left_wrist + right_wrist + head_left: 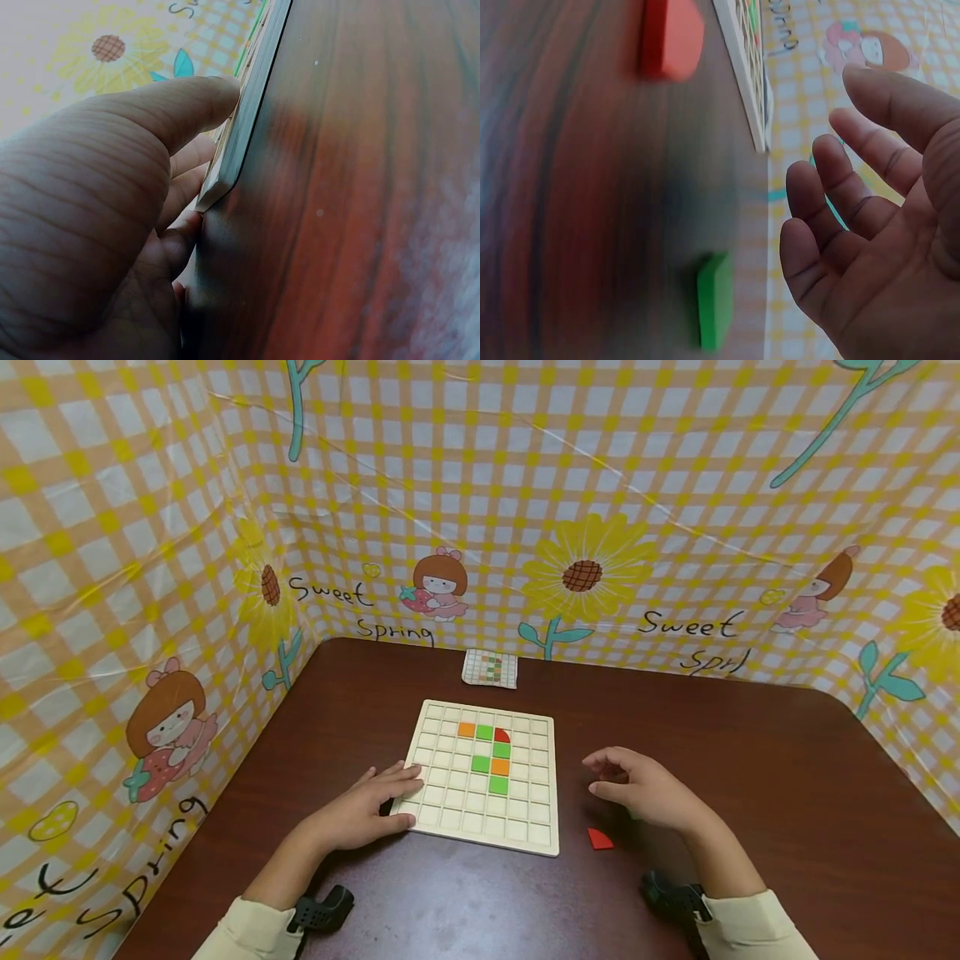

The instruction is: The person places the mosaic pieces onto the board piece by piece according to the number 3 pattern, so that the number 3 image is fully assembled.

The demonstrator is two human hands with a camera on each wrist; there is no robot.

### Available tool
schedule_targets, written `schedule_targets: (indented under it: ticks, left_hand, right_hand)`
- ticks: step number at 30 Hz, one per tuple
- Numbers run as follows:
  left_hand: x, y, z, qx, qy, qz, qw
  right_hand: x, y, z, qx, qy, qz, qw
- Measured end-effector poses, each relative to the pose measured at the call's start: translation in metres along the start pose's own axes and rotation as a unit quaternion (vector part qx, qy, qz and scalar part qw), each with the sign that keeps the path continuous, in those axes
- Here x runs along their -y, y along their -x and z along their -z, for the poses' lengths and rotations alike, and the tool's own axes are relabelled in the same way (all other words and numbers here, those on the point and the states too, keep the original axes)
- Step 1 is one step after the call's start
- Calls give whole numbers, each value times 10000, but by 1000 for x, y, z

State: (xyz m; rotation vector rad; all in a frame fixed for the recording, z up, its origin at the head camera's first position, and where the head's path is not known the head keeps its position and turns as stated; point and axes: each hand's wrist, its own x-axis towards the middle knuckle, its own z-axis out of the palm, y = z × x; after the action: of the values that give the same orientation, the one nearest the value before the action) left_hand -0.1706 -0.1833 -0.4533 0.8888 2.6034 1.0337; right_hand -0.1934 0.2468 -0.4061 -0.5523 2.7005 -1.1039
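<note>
A pale wooden grid board (457, 799) lies on the table, with several orange and green square tiles and one red quarter-round tile (502, 736) in its cells. My left hand (356, 810) rests on the board's left edge, fingers extended on top; in the left wrist view its thumb (202, 101) touches the near edge. To the right of the board, my right hand (648, 789) hovers with loosely bent fingers and nothing in them. Below it lie a red quarter-round tile (599, 839) and a green piece (716, 304), mostly hidden by the hand in the head view.
Behind the board lies a small card (490, 669) printed with a coloured grid pattern. A checked, flower-printed cloth (480, 485) walls the back and sides of the dark wooden table (435, 910). Black straps with devices (322, 910) sit at both wrists.
</note>
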Motion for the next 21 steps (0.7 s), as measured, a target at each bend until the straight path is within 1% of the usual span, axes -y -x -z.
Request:
schedule_targets:
  ticks: [3,10,16,18,21]
  left_hand:
    - [0,0,0,-1,27,12,10000]
    - [1,0,-1,-20,19,7,10000]
    - [1,0,-1,-33,42,-11,10000]
    - [1,0,0,-31,55,-5,10000]
    - [0,0,0,-27,63,-6,10000]
  right_hand:
    - [-5,7,7,-20,35,-104,9999]
    - [-25,24,19,-145,430,-300,9985]
    - [-39,35,24,153,287,-436,9985]
    - [-41,37,25,231,249,-386,9987]
    - [-44,39,25,351,368,-193,9985]
